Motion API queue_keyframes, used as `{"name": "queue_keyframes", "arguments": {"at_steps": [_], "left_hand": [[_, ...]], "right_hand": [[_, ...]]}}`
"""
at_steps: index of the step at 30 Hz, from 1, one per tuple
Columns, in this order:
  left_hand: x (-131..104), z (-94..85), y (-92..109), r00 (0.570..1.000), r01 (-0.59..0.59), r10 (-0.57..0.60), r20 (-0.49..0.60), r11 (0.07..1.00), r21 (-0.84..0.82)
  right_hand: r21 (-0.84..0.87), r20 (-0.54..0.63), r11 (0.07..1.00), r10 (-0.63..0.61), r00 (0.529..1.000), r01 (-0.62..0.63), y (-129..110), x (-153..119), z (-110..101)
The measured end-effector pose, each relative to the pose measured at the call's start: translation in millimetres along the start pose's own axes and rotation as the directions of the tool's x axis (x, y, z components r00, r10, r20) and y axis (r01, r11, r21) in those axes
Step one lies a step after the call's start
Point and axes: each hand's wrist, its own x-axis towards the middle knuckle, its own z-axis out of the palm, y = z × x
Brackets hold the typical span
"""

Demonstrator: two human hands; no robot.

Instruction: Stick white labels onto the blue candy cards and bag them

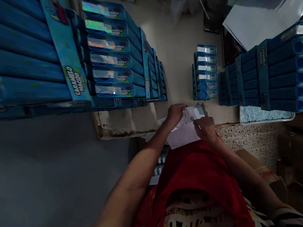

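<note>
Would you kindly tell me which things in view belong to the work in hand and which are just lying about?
In the work:
White papers, held by the left hand and right hand
Blue boxes, probably: some ends carry shiny strips, others don't

Apparently just lying about:
Tray with pale pieces
Large white sheet, upper right
Cardboard box, lower right

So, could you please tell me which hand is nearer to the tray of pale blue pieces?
Right: the right hand, at the papers, is left of the tray; the left hand is farther left.
</note>
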Motion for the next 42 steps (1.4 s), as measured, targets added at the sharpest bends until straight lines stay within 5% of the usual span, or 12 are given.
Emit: {"name": "queue_keyframes", "arguments": {"at_steps": [4, 7, 10, 12, 14, 21, 31, 42], "left_hand": [[-6, -2.0, 14, 0.977, -0.092, 0.095, -0.19, 0.996, 0.021], [-26, -5.4, 30, 0.931, -0.098, -0.023, -0.365, 0.946, -0.308], [-47, -13.7, 49, 0.981, -0.032, -0.126, -0.144, 0.634, -0.772], [-57, -20.2, 60, 0.997, 0.079, -0.052, 0.062, 0.451, -0.889], [-60, -24.7, 68, 0.988, 0.148, -0.027, 0.149, 0.399, -0.905], [-50, -26.2, 80, 0.984, 0.137, -0.165, 0.072, 0.43, -0.892], [7, -76.1, 109, 0.993, -0.038, -0.039, -0.111, 0.787, -0.616], [17, -70.3, 101, 0.994, 0.006, -0.073, -0.078, 0.765, -0.645]], "right_hand": [[0.343, -0.077, 0.912, 0.267, 0.961, -0.225, -14, 2, -47], [0.562, 0.022, 0.745, 0.421, 0.907, -0.359, -21, 14, -81], [0.631, 0.081, 0.675, 0.435, 0.897, -0.384, -24, 28, -105], [0.631, 0.086, 0.67, 0.442, 0.893, -0.392, -24, 36, -112], [0.629, 0.09, 0.666, 0.451, 0.888, -0.402, -23, 41, -113], [0.629, 0.049, 0.667, 0.478, 0.877, -0.399, -10, 53, -109], [0.395, -0.209, 0.848, 0.458, 0.864, -0.354, -1, 114, -122], [0.332, -0.215, 0.868, 0.451, 0.866, -0.369, 3, 125, -110]]}}
